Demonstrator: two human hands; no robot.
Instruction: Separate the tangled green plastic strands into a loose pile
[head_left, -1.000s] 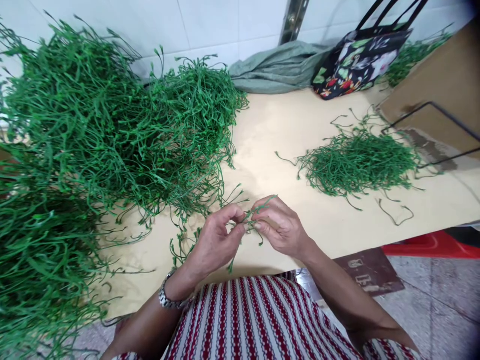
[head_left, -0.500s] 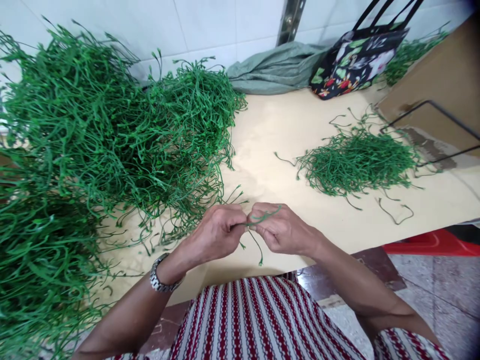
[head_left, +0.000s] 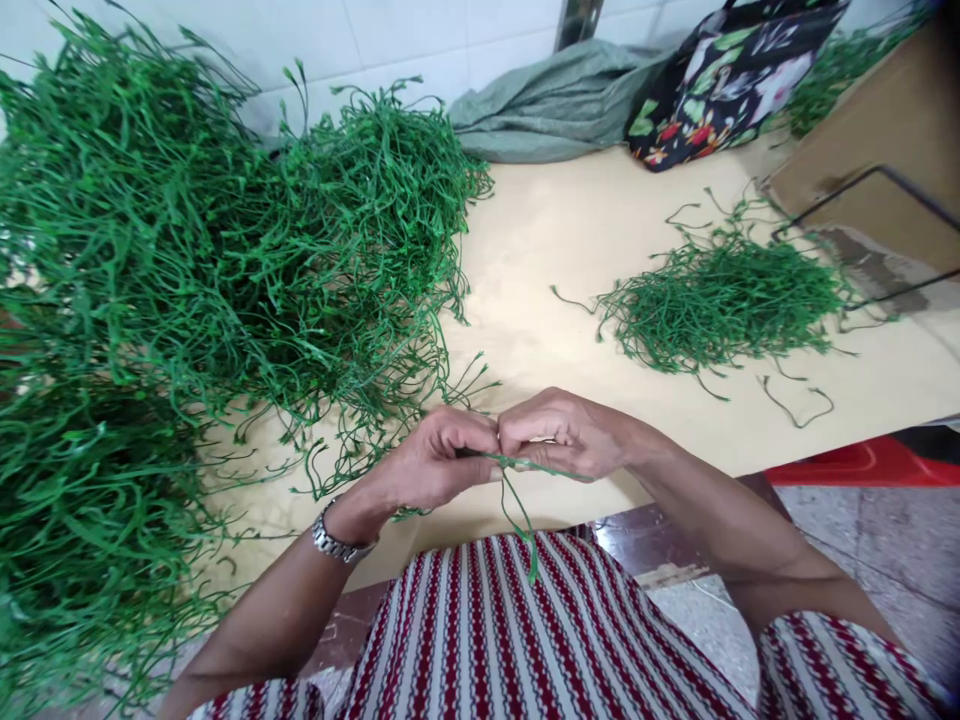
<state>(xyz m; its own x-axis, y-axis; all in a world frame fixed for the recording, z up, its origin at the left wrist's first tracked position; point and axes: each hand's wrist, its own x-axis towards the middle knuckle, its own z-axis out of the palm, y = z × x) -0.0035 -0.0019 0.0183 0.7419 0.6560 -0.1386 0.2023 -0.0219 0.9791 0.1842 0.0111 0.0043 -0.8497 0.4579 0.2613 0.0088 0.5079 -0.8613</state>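
Thin green stems (head_left: 517, 510) with small knobbed tips, perhaps plastic, are between my fingertips in front of my body. My left hand (head_left: 442, 455) is closed, thumb and forefinger pinching them from the left. My right hand (head_left: 574, 435) meets it fingertip to fingertip, pinching from the right with a small gap inside the curled fingers. One end of the stems hangs down over the striped shirt, and another part runs along my right thumb. Exactly how many stems are held I cannot tell. A large heap of similar green stems (head_left: 225, 250) lies left of my hands.
A smaller pile of stems (head_left: 727, 300) lies to the right on the pale tabletop (head_left: 525, 260). Behind stand a grey-green cloth (head_left: 555, 105) and a floral bag (head_left: 727, 90). At right are a cardboard box (head_left: 877, 150) with a black wire frame and a red plastic object (head_left: 862, 462) below the table edge.
My hands stay together, but the fingers have shifted on the stems. The hanging end now reaches lower, and the stem over my right hand lies along the thumb. The view has tilted slightly downward.
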